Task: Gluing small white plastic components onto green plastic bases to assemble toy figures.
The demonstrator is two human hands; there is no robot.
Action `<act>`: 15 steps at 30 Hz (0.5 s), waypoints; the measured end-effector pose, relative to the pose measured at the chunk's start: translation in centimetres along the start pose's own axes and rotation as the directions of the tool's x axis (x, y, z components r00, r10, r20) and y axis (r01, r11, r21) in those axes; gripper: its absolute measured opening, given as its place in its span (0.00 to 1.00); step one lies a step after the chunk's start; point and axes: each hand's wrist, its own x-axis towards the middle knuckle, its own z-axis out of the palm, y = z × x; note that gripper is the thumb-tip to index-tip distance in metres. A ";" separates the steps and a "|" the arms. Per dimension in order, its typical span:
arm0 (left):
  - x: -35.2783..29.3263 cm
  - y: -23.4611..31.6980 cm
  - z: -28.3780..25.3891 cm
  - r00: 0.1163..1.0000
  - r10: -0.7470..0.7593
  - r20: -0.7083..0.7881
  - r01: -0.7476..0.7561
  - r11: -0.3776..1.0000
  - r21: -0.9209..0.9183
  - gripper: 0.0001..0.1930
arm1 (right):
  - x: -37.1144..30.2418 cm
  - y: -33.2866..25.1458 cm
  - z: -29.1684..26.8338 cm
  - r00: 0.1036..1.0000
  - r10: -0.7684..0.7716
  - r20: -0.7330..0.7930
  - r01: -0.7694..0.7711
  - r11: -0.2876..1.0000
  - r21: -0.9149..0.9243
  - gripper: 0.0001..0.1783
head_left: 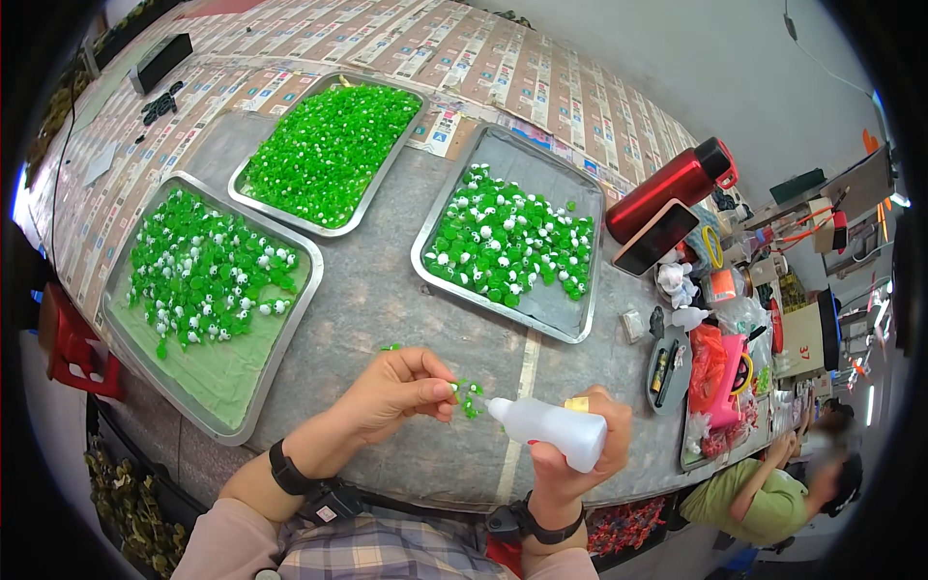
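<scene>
My left hand pinches a tiny green and white piece between thumb and fingertips, above the table near its front edge. In my right hand is a white squeeze bottle, tipped so its thin nozzle points left at the pinched piece. Whether the tip touches the piece is too small to tell. A few loose green pieces lie on the table just under the nozzle. Beyond my hands, a metal tray holds many green pieces with white balls.
Another metal tray of green and white pieces stands at left, and one heaped with green bits farther back. On the right are a red thermos, a phone, a grey dish and a pink basket. A person sits beyond.
</scene>
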 end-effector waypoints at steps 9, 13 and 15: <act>0.0 0.0 0.0 1.000 -0.017 -0.014 0.017 1.000 0.003 0.05 | 0.0 0.4 -0.3 0.999 -0.014 -0.033 0.015 1.000 0.023 0.31; 0.0 0.0 -0.1 1.000 -0.014 -0.020 0.014 1.000 0.016 0.05 | 0.2 0.5 -0.1 0.998 -0.062 0.013 0.063 0.996 -0.061 0.31; 0.0 0.0 -0.1 1.000 -0.015 -0.026 0.016 1.000 0.013 0.05 | 0.1 0.6 -0.1 0.997 -0.080 -0.002 0.080 0.994 -0.072 0.31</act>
